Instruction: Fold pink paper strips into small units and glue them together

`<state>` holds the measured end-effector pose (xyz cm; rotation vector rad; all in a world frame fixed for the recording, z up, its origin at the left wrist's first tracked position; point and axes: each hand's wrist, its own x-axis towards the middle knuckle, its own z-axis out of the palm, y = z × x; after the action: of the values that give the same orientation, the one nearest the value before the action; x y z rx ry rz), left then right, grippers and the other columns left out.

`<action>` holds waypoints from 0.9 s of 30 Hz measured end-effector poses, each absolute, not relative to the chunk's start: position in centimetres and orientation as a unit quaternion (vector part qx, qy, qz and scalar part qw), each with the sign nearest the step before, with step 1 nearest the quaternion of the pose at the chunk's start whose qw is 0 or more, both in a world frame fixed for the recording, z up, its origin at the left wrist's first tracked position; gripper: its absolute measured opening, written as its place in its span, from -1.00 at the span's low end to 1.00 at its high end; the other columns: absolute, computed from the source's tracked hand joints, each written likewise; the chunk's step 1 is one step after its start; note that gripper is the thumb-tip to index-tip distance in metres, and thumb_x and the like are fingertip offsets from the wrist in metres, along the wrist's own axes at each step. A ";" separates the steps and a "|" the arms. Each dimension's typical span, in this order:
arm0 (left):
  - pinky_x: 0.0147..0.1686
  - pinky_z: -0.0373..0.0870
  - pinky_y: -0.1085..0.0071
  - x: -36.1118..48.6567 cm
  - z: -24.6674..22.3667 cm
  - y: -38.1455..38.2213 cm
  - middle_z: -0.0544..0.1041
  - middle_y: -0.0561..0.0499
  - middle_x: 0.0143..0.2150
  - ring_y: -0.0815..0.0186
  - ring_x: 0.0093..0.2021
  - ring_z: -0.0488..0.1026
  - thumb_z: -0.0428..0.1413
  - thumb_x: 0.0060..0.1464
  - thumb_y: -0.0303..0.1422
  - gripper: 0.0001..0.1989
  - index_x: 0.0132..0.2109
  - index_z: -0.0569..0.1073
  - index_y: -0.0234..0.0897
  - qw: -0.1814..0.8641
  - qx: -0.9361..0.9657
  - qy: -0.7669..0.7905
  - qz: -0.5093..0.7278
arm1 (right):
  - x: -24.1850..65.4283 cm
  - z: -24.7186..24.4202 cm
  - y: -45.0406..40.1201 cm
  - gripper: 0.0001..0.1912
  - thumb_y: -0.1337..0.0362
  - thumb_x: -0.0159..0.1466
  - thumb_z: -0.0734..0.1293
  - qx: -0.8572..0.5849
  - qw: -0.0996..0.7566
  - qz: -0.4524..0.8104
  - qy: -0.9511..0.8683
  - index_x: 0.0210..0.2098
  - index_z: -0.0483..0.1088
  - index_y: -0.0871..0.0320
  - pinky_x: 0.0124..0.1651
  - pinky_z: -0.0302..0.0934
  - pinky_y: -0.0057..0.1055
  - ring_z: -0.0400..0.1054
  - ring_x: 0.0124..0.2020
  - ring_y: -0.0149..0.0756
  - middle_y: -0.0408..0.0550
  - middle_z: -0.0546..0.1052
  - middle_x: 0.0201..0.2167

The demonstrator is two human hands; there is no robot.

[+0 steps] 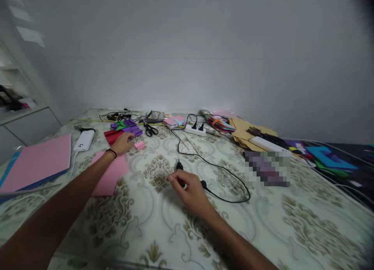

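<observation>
As the L hand (121, 144) was stretched over purple paper strips (133, 129), a small pink stack (139, 145) was seen just R of its fingers, long axis aslant, L hand nearer. By the curled R hand (189, 188), a black corded tool (179, 166) was part-hidden on the tabletop (140, 211), tip aimed wallward; whether anything was gripped by either hand's fingers couldn't be told. Apparent brown envelopes (242, 129) were stacked far R, contents hidden.
</observation>
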<state>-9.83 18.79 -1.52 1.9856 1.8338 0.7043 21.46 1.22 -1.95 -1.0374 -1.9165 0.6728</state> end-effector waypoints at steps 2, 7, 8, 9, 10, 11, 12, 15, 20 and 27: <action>0.02 0.56 0.06 -12.0 -1.2 18.1 0.50 -0.16 0.17 0.10 0.06 0.54 0.17 0.35 -0.25 -0.64 0.20 0.45 -0.30 0.154 0.711 0.653 0.211 | 22.8 -1.1 1.8 -0.70 0.20 0.43 0.25 -0.415 0.403 0.264 -0.772 -0.35 0.52 0.17 -0.32 0.19 -0.40 0.37 -0.44 -0.31 -0.08 0.54 -0.47; 0.12 0.47 0.10 -16.8 -0.8 14.7 0.58 -0.20 0.09 -0.03 0.09 0.52 0.26 0.17 -0.10 -0.51 0.11 0.53 -0.36 0.140 0.741 0.645 0.126 | 28.2 0.7 4.0 -0.68 0.11 0.38 0.28 -0.511 0.294 0.233 -0.773 -0.40 0.49 0.14 -0.31 0.20 -0.36 0.39 -0.42 -0.25 -0.06 0.57 -0.45; 0.15 0.43 0.12 -17.4 -0.7 14.0 0.56 -0.23 0.14 -0.07 0.13 0.50 0.30 0.06 -0.03 -0.39 0.14 0.52 -0.35 0.139 0.748 0.639 0.113 | 29.2 0.7 4.5 -0.71 0.10 0.37 0.29 -0.544 0.252 0.236 -0.765 -0.37 0.49 0.14 -0.28 0.22 -0.35 0.40 -0.39 -0.23 -0.05 0.58 -0.42; 0.20 0.38 0.12 -17.8 -0.7 13.4 0.54 -0.25 0.19 -0.10 0.18 0.46 0.31 -0.03 0.02 -0.28 0.18 0.50 -0.33 0.137 0.754 0.634 0.102 | 29.9 0.6 4.8 -0.75 0.12 0.33 0.32 -0.552 0.227 0.246 -0.764 -0.35 0.51 0.14 -0.29 0.22 -0.35 0.42 -0.37 -0.22 -0.03 0.59 -0.39; 0.23 0.34 0.12 -18.1 -0.8 12.9 0.52 -0.28 0.23 -0.13 0.23 0.43 0.32 -0.12 0.06 -0.18 0.21 0.48 -0.32 0.135 0.758 0.631 0.090 | 30.4 0.3 5.1 -0.79 0.13 0.28 0.37 -0.555 0.209 0.254 -0.764 -0.34 0.52 0.15 -0.29 0.24 -0.34 0.43 -0.37 -0.20 -0.02 0.59 -0.37; 0.25 0.31 0.11 -18.3 -0.8 12.5 0.50 -0.29 0.25 -0.15 0.25 0.40 0.32 -0.18 0.09 -0.12 0.23 0.47 -0.32 0.134 0.762 0.629 0.077 | 30.7 0.0 5.3 -0.79 0.12 0.23 0.42 -0.558 0.194 0.261 -0.764 -0.31 0.54 0.15 -0.30 0.25 -0.34 0.44 -0.36 -0.19 0.00 0.60 -0.34; 0.26 0.29 0.11 -18.4 -0.9 12.3 0.49 -0.31 0.25 -0.17 0.27 0.38 0.33 -0.23 0.10 -0.07 0.24 0.47 -0.32 0.134 0.764 0.628 0.065 | 30.8 -0.4 5.4 -0.75 0.13 0.16 0.48 -0.557 0.181 0.267 -0.765 -0.24 0.56 0.15 -0.26 0.28 -0.33 0.46 -0.31 -0.17 0.03 0.60 -0.26; 0.26 0.26 0.07 -18.3 -1.3 12.1 0.47 -0.37 0.27 -0.23 0.26 0.36 0.34 -0.30 0.10 -0.02 0.25 0.47 -0.37 0.131 0.765 0.630 0.031 | 30.2 -1.4 5.5 -0.57 0.21 0.02 0.57 -0.548 0.149 0.282 -0.773 -0.11 0.57 0.15 -0.17 0.32 -0.33 0.49 -0.22 -0.15 0.05 0.57 -0.12; 0.28 0.24 0.05 -18.1 -1.7 12.5 0.44 -0.37 0.29 -0.26 0.28 0.33 0.33 -0.28 0.06 -0.06 0.23 0.50 -0.38 0.124 0.764 0.634 0.005 | 29.3 -2.3 5.8 -0.61 0.30 0.07 0.51 -0.548 0.124 0.290 -0.775 -0.08 0.55 0.17 -0.14 0.30 -0.31 0.48 -0.21 -0.13 0.01 0.60 -0.21; 0.28 0.25 0.07 -18.0 -1.6 12.8 0.48 -0.37 0.25 -0.26 0.30 0.33 0.33 -0.29 0.06 -0.04 0.24 0.49 -0.40 0.127 0.768 0.628 0.003 | 29.8 -2.5 6.5 -0.64 0.41 0.09 0.43 -0.551 0.143 0.276 -0.774 -0.09 0.51 0.19 -0.01 0.30 -0.27 0.49 -0.11 -0.09 0.04 0.63 -0.13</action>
<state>-18.03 12.75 -1.57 2.2361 1.8271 0.0093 29.82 6.50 -2.47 -1.5894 -2.2335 0.7956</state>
